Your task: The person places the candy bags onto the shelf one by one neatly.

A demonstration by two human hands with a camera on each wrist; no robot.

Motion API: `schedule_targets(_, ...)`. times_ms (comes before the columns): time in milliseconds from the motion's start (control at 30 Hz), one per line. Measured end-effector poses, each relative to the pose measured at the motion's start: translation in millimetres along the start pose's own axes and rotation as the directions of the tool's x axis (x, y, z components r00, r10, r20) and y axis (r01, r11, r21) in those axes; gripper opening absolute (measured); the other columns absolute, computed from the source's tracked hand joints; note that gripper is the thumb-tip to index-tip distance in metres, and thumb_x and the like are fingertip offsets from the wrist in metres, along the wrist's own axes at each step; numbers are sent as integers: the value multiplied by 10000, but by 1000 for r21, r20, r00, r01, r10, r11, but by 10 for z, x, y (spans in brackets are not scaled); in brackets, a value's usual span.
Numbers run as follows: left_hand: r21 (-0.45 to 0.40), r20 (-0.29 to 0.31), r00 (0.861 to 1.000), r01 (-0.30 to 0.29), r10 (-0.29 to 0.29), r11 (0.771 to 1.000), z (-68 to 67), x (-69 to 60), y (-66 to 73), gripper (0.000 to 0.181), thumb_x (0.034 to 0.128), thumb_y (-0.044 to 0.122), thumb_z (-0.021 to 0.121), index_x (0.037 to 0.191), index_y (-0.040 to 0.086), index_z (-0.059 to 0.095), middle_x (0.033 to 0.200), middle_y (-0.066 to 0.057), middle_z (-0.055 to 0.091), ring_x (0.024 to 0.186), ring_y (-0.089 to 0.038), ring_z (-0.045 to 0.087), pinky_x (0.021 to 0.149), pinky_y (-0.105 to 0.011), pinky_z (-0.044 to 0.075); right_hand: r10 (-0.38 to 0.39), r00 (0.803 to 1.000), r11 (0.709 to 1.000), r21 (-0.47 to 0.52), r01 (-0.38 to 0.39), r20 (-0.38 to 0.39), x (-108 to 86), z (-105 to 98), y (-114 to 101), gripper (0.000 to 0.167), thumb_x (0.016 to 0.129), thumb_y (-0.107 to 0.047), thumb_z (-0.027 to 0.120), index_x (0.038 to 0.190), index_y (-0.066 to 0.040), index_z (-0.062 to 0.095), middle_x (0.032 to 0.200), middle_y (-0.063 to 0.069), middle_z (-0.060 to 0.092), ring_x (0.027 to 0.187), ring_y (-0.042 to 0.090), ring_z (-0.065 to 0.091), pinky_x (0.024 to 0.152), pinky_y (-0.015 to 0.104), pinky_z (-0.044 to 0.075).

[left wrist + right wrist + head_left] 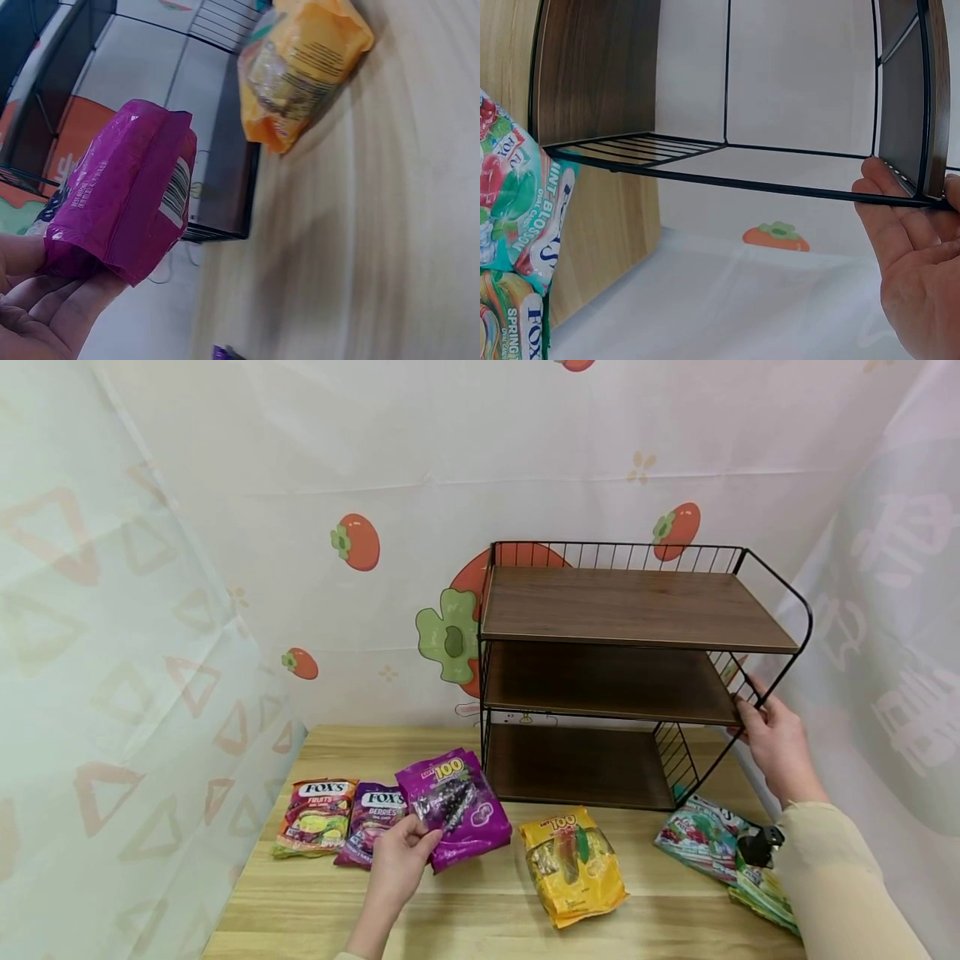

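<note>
A pale sheet printed with red fruits point(360, 542) hangs behind a wood-grained table point(465, 922), and from where I stand the head view takes in the whole spread. A black wire rack point(637, 606) with three brown shelves stands on the tabletop. The left hand point(401, 857) pinches the purple bag point(453, 810) by its lower edge, thumb on the printed front, in front of the rack's left side. To the left lie the red Fox's bag point(315, 818) and the purple Fox's bag point(371, 822), the latter partly hidden; the yellow bag point(573, 868) lies nearer the person, before the rack. The right hand point(780, 750) grips the rack's right side at the middle shelf, above a teal bag point(701, 835) and a green one point(765, 893). In the left wrist view, thumb and fingers clasp one end of the purple bag, its back seam and barcode showing; it looks lifted off the wood. Held by one end, I'd say, it could swing, so a firm pinch with fingers spread beneath would serve better. In the right wrist view, fingers curl behind the side wire, thumb partly cut off; a steady, gentle hold there should stop the rack from tipping or sliding.
</note>
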State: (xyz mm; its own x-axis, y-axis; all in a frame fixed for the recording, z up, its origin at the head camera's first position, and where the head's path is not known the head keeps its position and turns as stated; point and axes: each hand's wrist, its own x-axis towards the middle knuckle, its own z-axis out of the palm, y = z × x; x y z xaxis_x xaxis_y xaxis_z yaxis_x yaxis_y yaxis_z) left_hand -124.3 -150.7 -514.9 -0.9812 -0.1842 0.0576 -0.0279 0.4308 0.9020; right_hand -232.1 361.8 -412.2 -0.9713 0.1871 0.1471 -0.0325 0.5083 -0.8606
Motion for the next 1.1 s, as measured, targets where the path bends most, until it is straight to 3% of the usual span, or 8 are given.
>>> schedule_targets(133,-6,-3,1000,-6,6,1000,-48,8,97,308,876,69,791,706,84,535,540,36,495,474,-50,372,438,-200,282,0,1000,1000,-14,0,-1,-3,-3,5,582,1114,-328,375,1646,-273,148,1369,319,538,800,-89,640,719,49,491)
schedule_targets(233,-6,-2,1000,-3,3,1000,-91,7,185,298,882,78,786,708,91,544,544,36,503,480,-60,378,442,-203,287,-1,1000,1000,-13,1,0,1,-15,9,592,1109,-334,397,1646,-273,154,1146,32,668,807,-71,653,721,55,498)
schedule_targets(333,-10,0,1000,-13,13,1000,-130,-1,271,292,887,81,782,710,92,551,551,21,525,484,-63,388,445,-203,294,2,1000,1000,-8,-2,2,5,-24,12,597,1106,-334,408,1645,-277,157,1002,-225,586,811,-71,651,724,60,503)
schedule_targets(400,-17,-2,1000,-29,29,999,-155,-10,327,288,888,81,781,711,88,554,558,6,544,486,-64,397,446,-208,305,6,1000,1000,-14,-6,2,4,-22,10,594,1107,-334,402,1645,-284,152,1055,-135,636,812,-82,644,722,59,501)
schedule_targets(467,-25,-5,999,-42,42,999,-174,-16,374,293,888,79,783,708,90,552,560,-5,560,485,-64,401,451,-208,311,10,1000,1000,-22,-10,4,4,-17,8,590,1109,-338,390,1644,-295,144,1188,75,657,817,-93,638,722,57,498)
schedule_targets(567,-31,-9,998,-60,60,998,-207,-31,450,289,885,86,788,711,90,557,575,-18,590,491,-70,425,464,-217,340,13,1000,1000,-28,-13,7,3,-7,6,584,1111,-341,375,1643,-309,135,1399,312,516,826,-96,639,722,55,495)
schedule_targets(900,-68,-2,999,-50,50,996,-329,-67,697,270,911,159,783,749,82,581,618,-70,633,517,-90,478,494,-225,361,0,1000,1000,-28,0,2,-2,-6,14,583,1110,-340,382,1644,-305,150,1379,278,518,831,-110,631,732,56,498)
schedule_targets(1100,-85,-19,998,-57,55,995,-384,-87,845,247,906,166,791,764,76,609,642,-73,661,474,-89,468,481,-228,380,4,1000,1000,-24,-4,1,-3,-2,9,585,1111,-345,377,1645,-298,143,1403,338,502,827,-110,629,728,55,497)
